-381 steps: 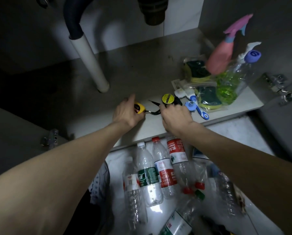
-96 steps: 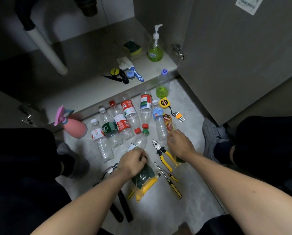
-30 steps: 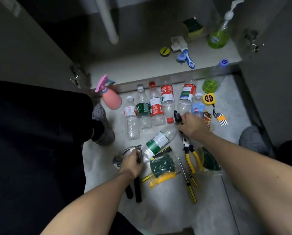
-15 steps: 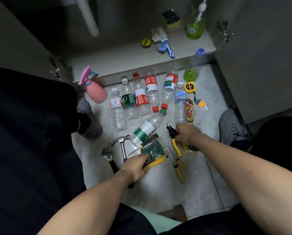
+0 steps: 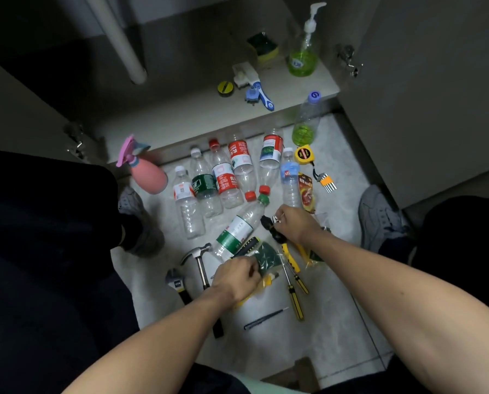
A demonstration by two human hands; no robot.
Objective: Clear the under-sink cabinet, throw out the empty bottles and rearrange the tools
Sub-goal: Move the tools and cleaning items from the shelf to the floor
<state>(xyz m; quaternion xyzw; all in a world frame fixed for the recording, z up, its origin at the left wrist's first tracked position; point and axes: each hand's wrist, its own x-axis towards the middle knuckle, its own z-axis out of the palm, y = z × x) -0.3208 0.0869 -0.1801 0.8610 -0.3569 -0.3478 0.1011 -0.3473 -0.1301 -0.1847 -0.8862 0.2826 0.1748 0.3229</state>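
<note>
Empty bottles (image 5: 223,177) lie in a row on the floor (image 5: 337,322) before the cabinet (image 5: 180,115), one more (image 5: 236,233) slanting below them. At 5 o'clock of that bottle the right hand (image 5: 293,224) grips black-headed pliers (image 5: 277,236). At its 6 o'clock the left hand (image 5: 236,278), fingers curled, pinches a bagged sponge (image 5: 267,258). A hammer (image 5: 202,265) and wrench (image 5: 176,284) lie at 9 o'clock of the left hand, screwdrivers (image 5: 294,288) at 3 o'clock.

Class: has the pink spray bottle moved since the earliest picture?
Yes. The pink spray bottle has gone from inside the cabinet, at its right, down to the floor, left of the bottle row.
</note>
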